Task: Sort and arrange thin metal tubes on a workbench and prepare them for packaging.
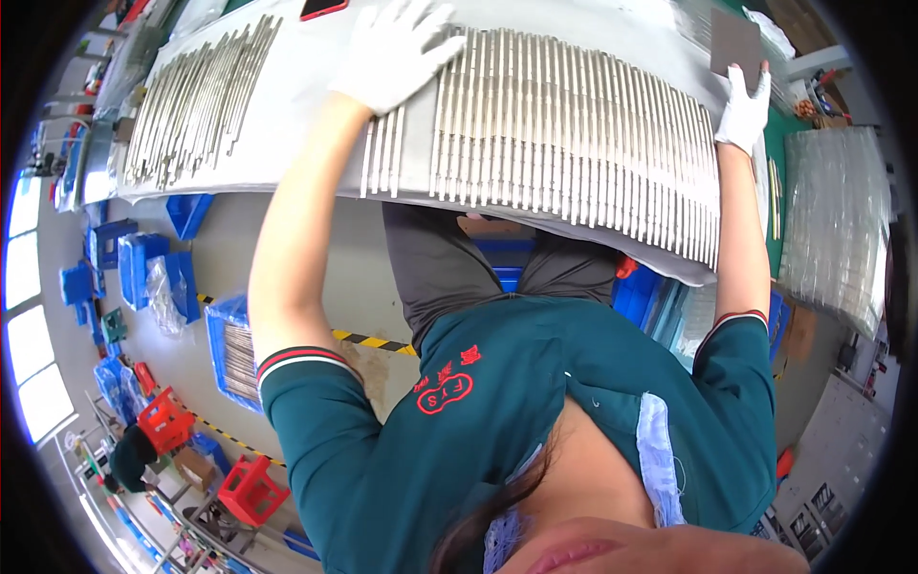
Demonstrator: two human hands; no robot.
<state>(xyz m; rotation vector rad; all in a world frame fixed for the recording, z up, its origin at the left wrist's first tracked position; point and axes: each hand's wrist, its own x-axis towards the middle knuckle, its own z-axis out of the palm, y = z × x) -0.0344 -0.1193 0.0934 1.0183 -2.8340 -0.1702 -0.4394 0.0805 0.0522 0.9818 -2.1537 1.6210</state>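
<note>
Many slim silvery metal rods (574, 134) lie side by side in a long row on the grey-white covered table (316, 57). My left hand (395, 55), in a white glove, lies with fingers spread at the row's left end, fingertips touching the first rods. Just below that hand, several separate rods (384, 153) stick out toward me, their far ends hidden under the glove. Beyond the row's right end, my right hand (744, 113), also gloved in white, grips a flat, dark grey-brown square piece (734, 43) by its near edge. What the square is made of I cannot tell.
A looser batch of rods (201, 105) lies at the table's left. A red-edged phone-like object (323, 8) sits at the far edge. Stacked clear plastic trays (834, 220) stand at right. Blue bins (143, 258) and red crates (253, 490) are on the floor at left.
</note>
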